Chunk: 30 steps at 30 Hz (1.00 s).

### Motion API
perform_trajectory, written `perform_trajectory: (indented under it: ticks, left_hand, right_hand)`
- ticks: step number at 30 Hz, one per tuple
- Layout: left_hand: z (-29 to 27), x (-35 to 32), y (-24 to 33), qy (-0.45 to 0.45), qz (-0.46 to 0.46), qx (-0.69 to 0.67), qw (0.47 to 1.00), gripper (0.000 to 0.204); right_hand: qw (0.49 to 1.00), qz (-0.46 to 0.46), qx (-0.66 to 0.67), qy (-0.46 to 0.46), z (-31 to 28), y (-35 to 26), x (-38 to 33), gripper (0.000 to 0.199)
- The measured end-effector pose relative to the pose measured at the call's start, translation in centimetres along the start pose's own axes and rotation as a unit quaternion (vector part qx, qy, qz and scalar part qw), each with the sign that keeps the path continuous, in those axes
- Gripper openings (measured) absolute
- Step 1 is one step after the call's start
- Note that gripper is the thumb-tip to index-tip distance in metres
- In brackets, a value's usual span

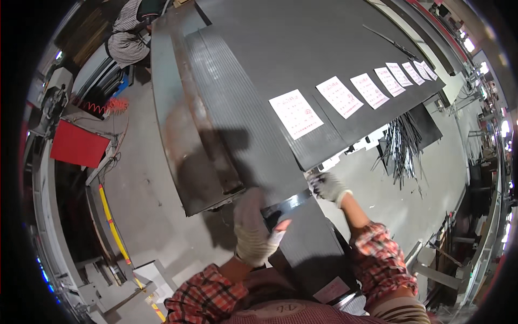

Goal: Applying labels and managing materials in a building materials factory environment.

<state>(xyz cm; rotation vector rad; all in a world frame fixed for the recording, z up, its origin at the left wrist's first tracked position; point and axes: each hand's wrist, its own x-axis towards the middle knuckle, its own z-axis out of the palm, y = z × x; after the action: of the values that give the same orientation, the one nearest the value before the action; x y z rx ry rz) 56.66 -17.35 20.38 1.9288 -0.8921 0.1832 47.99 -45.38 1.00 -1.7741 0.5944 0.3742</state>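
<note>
While both gloved hands, left hand (pixel 253 229) and right hand (pixel 328 186), grasp the dark ribbed panel (pixel 243 124) at its near end, the long sheet could slip off the stack and its edge nip fingers.

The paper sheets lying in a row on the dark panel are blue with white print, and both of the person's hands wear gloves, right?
Not quite. The head view shows the paper sheets are white with red print, not blue. They do lie in a row on the dark panel, and both the left hand and right hand wear gloves.
</note>
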Motion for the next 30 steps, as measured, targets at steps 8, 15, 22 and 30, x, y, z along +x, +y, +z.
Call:
perform_trajectory:
  ticks: [8, 15, 22, 30]
  left_hand:
    - [-3.6, -12.7, 4.8, -0.244, -0.150, -0.008, 0.958, 0.084]
    - [1.6, -3.9, 1.5, 0.110, -0.577, -0.533, 0.609, 0.054]
    - [1.1, -4.8, 2.8, 0.104, -0.458, -0.409, 0.782, 0.054]
    - [0.9, -7.0, 2.0, 0.023, -0.456, -0.288, 0.842, 0.065]
  right_hand:
    - [0.904, 0.023, -0.381, -0.193, 2.5, -21.4, -16.1, 0.061]
    - [0.952, -0.112, -0.216, 0.185, 7.5, -18.8, -11.8, 0.058]
    - [0.982, -0.101, -0.077, 0.140, 7.4, -17.0, -12.3, 0.065]
    - [0.995, -0.034, -0.069, 0.067, 7.1, -19.7, -14.0, 0.078]
